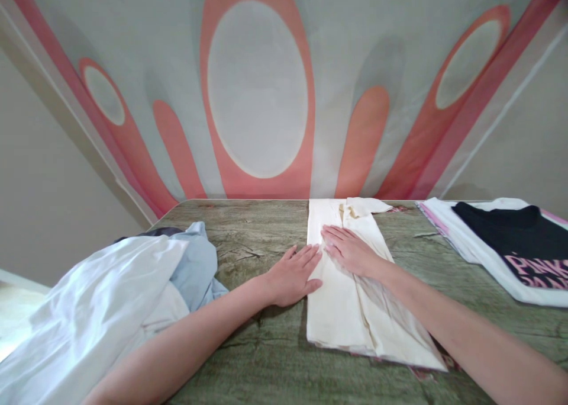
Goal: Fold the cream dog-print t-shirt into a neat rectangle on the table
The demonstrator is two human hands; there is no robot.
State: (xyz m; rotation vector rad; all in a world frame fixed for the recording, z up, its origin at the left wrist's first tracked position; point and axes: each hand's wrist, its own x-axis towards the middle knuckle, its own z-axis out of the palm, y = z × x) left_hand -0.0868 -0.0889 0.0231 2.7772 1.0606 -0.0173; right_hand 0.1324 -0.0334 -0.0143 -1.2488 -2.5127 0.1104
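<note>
A cream-white garment (331, 310), folded into a long strip, lies flat on the wood-grain table (257, 346) right of centre. Its kind I cannot make out; a short flap like a sleeve (367, 206) sticks out at its far right corner. My left hand (290, 275) lies flat with its fingertips on the garment's left edge. Resting palm down on the upper middle of the cloth is my right hand (348, 249), fingers stretched out. Neither hand grasps anything. My right forearm crosses the garment's right side and hides part of it.
Loosely heaped clothes, white (102, 304) and light blue (197, 269), lie at the left of the table. At the right rests a stack of folded shirts, a black one with pink lettering (515, 233) on top. A patterned backdrop (257, 85) rises behind the table's far edge.
</note>
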